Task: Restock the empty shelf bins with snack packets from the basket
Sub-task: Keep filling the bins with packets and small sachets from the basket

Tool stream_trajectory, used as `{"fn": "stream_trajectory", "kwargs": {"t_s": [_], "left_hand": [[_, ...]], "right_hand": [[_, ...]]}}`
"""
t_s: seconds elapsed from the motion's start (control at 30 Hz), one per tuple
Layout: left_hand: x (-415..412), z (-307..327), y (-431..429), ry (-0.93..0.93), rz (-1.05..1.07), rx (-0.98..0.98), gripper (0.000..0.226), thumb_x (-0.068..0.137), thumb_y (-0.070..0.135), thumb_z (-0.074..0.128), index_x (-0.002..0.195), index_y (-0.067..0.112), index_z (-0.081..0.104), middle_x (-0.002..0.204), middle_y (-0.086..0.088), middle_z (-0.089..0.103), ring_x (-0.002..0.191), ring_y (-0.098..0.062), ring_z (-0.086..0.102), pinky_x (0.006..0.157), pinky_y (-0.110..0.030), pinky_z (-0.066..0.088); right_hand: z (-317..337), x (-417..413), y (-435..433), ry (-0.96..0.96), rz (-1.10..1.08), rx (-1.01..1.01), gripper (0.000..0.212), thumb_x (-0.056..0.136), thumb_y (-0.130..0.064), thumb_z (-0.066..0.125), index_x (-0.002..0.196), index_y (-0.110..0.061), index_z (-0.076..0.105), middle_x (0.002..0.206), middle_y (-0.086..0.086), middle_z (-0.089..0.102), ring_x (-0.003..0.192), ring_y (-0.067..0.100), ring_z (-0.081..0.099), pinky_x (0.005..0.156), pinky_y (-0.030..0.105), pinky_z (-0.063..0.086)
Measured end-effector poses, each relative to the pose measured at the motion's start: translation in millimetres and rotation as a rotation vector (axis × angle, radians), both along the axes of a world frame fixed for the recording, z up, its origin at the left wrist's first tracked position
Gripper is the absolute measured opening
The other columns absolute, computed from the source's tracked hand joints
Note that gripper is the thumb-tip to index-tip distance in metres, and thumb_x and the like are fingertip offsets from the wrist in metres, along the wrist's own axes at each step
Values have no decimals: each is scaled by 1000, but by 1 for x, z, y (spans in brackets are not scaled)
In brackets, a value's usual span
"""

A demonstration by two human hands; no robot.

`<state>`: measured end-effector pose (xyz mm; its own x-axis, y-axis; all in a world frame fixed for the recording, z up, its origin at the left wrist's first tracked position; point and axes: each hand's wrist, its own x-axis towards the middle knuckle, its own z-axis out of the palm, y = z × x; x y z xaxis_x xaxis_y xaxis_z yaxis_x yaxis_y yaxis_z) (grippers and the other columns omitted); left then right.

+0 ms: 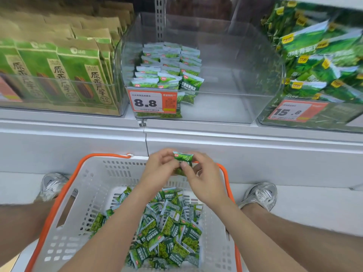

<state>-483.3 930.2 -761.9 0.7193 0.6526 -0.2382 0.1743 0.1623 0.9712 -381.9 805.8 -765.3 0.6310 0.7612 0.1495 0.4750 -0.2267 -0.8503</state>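
White shelf (196, 138) spans the full width above and beyond the grips, and its front ledge is just past my fingertips. Pale floor (314, 203) lies below and to both sides.

There are three clear bins on the shelf:
- Middle bin (235, 75), straight up from the grips. Binned packets (169, 67), small and green, stand in rows in its left part only. Its clear front wall sits between the grips and those rows.
- Left bin (110, 99), up-left. It holds upright brown-and-green paper bags (59, 69).
- Right bin (263, 114), up-right. It is piled with bigger green bags (314, 65), which are blurred.

White basket (94, 193) with an orange rim sits directly under the grips, with both forearms crossing over it. Loose packets (169, 228) are heaped in its bottom, below the grips and nearer me.

Orange 8.8 tag (152, 101) is on the middle bin's front left and covers the lower rows. The 15.8 tag (292, 111) is on the right bin.

Silver-grey shoes flank the basket: left shoe (52, 185) and right shoe (261, 195).

Left grip (159, 167) and right grip (206, 179) are together over the basket's far rim, both pinched on one snack packet (183, 157), held upright. More green shows under it between the fingers, and I can't tell if that is a second packet.
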Motion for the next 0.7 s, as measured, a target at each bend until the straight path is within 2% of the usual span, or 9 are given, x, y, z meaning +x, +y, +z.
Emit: {"fn": "stream_trajectory", "kwargs": {"t_s": [0.07,0.2,0.27,0.33,0.4,0.5,0.57,0.6,0.7], "left_hand": [[11,31,2,-114,86,209,16,93,-1,59,99,7,71,86,-10,76,82,-20,73,78,-42,61],[18,87,-1,-248,312,750,11,92,13,60,95,16,70,85,7,72,80,-15,69,71,-34,57],[17,109,2,-270,443,1103,10,89,6,62,92,12,70,90,4,70,87,-23,64,78,-39,51],[17,123,9,-229,484,1345,13,85,4,63,93,10,71,101,-1,69,100,-31,61,89,-45,45],[16,130,14,-76,431,1421,27,82,11,64,109,14,71,122,-2,67,123,-33,55,105,-50,38],[14,126,18,225,286,1392,53,83,25,62,136,21,59,148,5,54,147,-30,36,122,-57,19],[13,123,19,361,225,1393,62,83,29,60,144,24,51,155,6,46,151,-30,29,121,-61,16],[13,123,20,404,209,1406,65,82,30,59,145,25,48,156,6,43,151,-30,28,119,-60,18],[13,122,20,468,205,1428,69,80,31,59,148,27,44,155,6,42,150,-29,28,113,-57,24]], "right_hand": [[30,0,9,-199,-44,115,23,100,-21,66,123,-25,67,103,-10,61,78,9,60,72,21,47],[92,0,20,-436,-154,354,21,101,-11,65,122,-11,63,106,-3,62,91,20,59,82,33,49],[125,7,23,-525,-224,457,20,100,-10,67,120,-9,65,107,-3,65,90,22,57,82,32,46],[154,21,29,-564,-251,505,18,99,-12,68,116,-10,67,105,-9,65,85,19,59,80,27,46],[177,40,38,-536,-241,460,16,95,-14,71,111,-14,68,99,-15,66,80,11,64,79,23,49],[197,69,58,-471,-229,179,16,88,-24,77,103,-22,72,89,-15,68,81,10,68,82,25,49],[200,88,75,-389,-235,-44,22,83,-30,84,102,-24,75,92,-6,69,99,22,67,87,26,47],[201,96,84,-307,-226,-128,26,79,-30,88,101,-24,76,97,-1,70,107,26,66,91,29,50],[205,108,105,-82,-166,-311,33,68,-21,97,93,-16,77,105,7,72,105,29,71,86,40,63]]}}
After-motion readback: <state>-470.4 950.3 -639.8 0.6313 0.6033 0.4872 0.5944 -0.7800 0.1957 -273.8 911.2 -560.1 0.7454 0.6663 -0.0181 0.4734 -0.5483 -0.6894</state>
